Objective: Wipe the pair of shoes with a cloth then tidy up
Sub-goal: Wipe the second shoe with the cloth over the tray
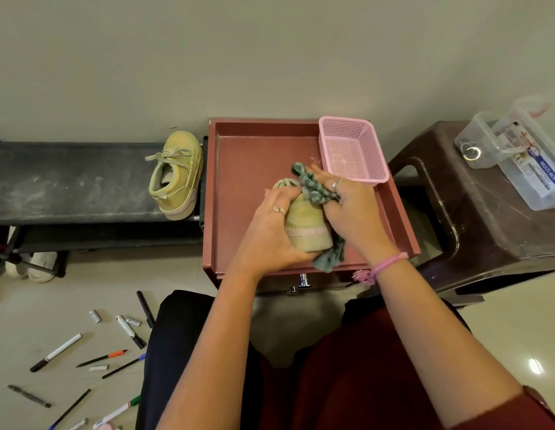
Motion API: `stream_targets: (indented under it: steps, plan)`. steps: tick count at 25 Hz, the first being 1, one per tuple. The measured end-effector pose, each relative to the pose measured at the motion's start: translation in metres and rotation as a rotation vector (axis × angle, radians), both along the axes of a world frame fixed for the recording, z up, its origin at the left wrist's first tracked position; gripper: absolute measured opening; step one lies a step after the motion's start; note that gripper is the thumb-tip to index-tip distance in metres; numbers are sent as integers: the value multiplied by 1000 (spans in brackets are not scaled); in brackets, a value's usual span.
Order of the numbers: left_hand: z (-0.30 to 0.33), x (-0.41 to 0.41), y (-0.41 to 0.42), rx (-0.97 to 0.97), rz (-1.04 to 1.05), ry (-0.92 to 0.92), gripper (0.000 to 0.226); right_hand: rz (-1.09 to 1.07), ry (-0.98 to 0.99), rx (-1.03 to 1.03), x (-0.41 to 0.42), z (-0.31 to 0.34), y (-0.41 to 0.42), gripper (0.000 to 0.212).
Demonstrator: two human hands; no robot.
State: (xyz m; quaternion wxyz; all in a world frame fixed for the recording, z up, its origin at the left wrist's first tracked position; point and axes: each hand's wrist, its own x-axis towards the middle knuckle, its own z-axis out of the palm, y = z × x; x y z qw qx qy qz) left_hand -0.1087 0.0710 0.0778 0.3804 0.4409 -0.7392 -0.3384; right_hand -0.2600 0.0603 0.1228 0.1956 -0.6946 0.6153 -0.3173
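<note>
My left hand [270,225] is clasping the yellow shoe [304,218] around its side, steadying it over the red tray [239,156], while my right hand [354,209] is bunching the green cloth [313,190] against the upper. The shoe seems light and soft-sided, firmest at the sole. The pink basket [354,147] is crowding my right; the other shoe [177,172] is sitting on the black bench [68,181].
</note>
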Motion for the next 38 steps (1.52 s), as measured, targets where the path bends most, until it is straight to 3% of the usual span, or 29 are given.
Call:
stream_targets:
  steps: [3, 8, 12, 17, 20, 23, 26, 28, 30, 35, 38]
  plan:
    - [0, 3, -2, 26, 66, 51, 91, 35, 24, -43, 5, 1, 18, 64]
    - [-1, 15, -5, 85, 93, 77, 80, 161, 340, -253, 13, -24, 72, 46]
    - [-2, 16, -5, 67, 163, 132, 73, 279, 566, -280, 3, -30, 84, 55]
    - [-2, 20, -5, 56, 174, 145, 79, 170, 366, -257, 16, -31, 67, 55]
    - [-3, 22, -3, 30, 151, 148, 90, 68, 92, 27, 21, -9, 32, 66]
    - [-4, 26, -1, 24, 164, 128, 91, 202, 14, 180, 10, 5, 11, 72]
    - [-4, 30, -2, 44, 208, 126, 87, 252, 324, -17, 24, -2, 31, 75]
    - [-4, 30, -5, 77, 227, 140, 73, 261, 529, -206, 35, -17, 59, 61]
    - [-4, 29, -5, 98, 246, 136, 66, 269, 606, -268, 32, -31, 78, 52]
    - [-7, 30, -5, 66, 261, 169, 73, 216, 362, -274, 32, -44, 78, 44]
    - [-8, 34, -2, 41, 222, 152, 87, 40, 57, -77, 45, -32, 61, 61]
